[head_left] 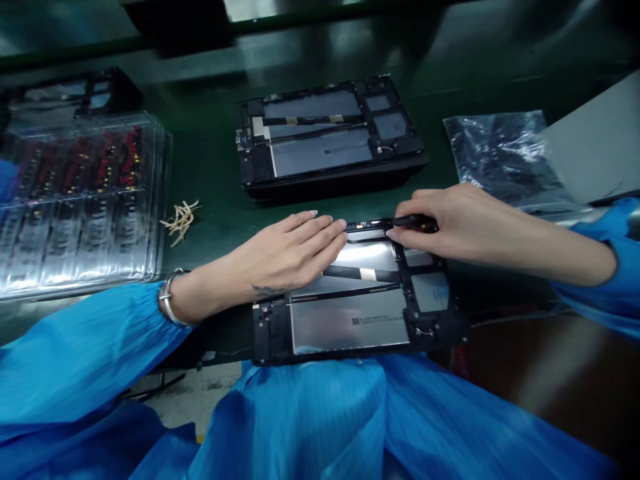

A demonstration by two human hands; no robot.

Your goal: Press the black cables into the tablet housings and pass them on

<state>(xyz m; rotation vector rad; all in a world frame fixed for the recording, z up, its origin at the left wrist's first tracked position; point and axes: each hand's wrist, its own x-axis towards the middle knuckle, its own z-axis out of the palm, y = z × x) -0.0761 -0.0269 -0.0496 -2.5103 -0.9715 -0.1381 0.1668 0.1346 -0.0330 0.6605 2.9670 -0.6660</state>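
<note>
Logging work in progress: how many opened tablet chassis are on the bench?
2 clearly: the near chassis under both hands at the bench edge, and the far chassis beyond it, seemingly topping a stack, so more may be hidden beneath.

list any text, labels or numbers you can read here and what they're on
No text here can be read.
Near opened black tablet chassis, silver battery panel: small dark printed code and line, too blurred to read.
Far opened black tablet chassis: small dark print on its grey panel, too small to read.
Clear plastic trays of red and black parts: no legible marking.
Crinkled clear plastic bag: no print visible.
</note>
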